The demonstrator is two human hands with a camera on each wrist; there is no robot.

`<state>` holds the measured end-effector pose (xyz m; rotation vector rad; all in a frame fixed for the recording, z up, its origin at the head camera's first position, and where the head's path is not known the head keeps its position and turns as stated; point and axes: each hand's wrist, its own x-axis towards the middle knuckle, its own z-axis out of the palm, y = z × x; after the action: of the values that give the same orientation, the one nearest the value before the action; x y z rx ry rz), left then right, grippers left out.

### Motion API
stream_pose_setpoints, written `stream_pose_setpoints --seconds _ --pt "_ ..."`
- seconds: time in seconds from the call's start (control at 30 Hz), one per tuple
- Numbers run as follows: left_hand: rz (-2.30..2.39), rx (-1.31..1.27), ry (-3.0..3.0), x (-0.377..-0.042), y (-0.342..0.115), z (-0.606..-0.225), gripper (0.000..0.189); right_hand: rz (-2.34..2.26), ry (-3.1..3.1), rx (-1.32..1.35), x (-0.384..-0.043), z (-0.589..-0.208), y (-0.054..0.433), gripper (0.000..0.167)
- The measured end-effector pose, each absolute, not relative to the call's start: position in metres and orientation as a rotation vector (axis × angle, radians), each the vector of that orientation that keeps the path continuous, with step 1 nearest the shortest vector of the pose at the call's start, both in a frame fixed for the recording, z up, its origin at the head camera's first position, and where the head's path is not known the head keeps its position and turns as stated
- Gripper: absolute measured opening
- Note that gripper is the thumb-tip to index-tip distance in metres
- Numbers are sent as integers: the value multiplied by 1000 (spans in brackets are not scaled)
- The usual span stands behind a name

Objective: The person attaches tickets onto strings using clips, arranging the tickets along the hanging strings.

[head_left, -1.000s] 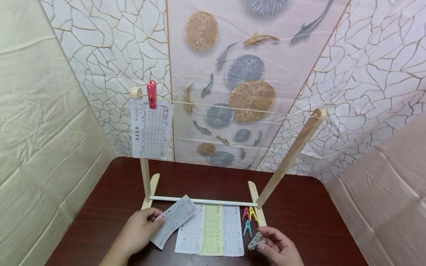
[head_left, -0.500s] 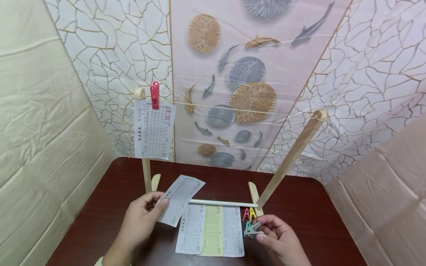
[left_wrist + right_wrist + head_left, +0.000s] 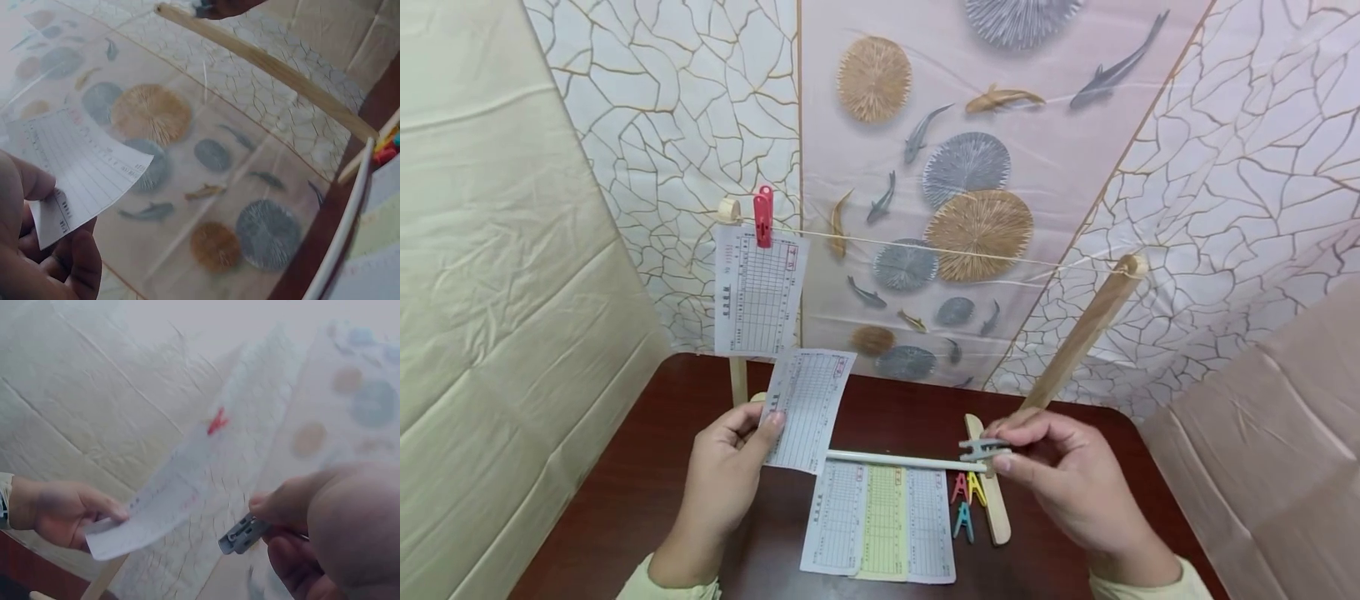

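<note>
My left hand [image 3: 722, 475] pinches a white printed form [image 3: 811, 408] along its left edge, between thumb and fingers. In the left wrist view the form [image 3: 81, 169] curves slightly. My right hand [image 3: 1067, 475] pinches a grey clothespin [image 3: 983, 450] by its handle end; the right wrist view shows the clothespin [image 3: 240, 534] pointing left. A string [image 3: 880, 240] runs between two wooden posts. Near its left end a red clothespin [image 3: 763, 217] fastens another white form [image 3: 760, 292], which hangs down just above the held one.
On the table, white forms [image 3: 835, 525] and a yellow form [image 3: 882, 525] lie side by side below a white rod [image 3: 898, 458]. Red [image 3: 959, 488], yellow [image 3: 976, 490] and teal clothespins [image 3: 963, 522] lie beside the right wooden foot [image 3: 997, 508]. The right post [image 3: 1082, 329] leans outward in view.
Both hands have risen from near the table. The held form has come up and turned more upright, close under the hanging form. The grey clothespin has moved up, away from the other clothespins.
</note>
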<state>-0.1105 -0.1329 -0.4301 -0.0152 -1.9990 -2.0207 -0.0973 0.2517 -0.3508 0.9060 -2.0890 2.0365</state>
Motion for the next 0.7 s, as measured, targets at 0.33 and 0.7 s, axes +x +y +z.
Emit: stream_pose_setpoints --seconds 0.33,0.7 --pt "-2003 16 -1922 -116 -115 -395 21 1629 -2297 816 -114 -236 215 17" --pt "-2182 -54 -1749 -134 -99 -362 22 1347 -2454 827 -147 -144 159 19"
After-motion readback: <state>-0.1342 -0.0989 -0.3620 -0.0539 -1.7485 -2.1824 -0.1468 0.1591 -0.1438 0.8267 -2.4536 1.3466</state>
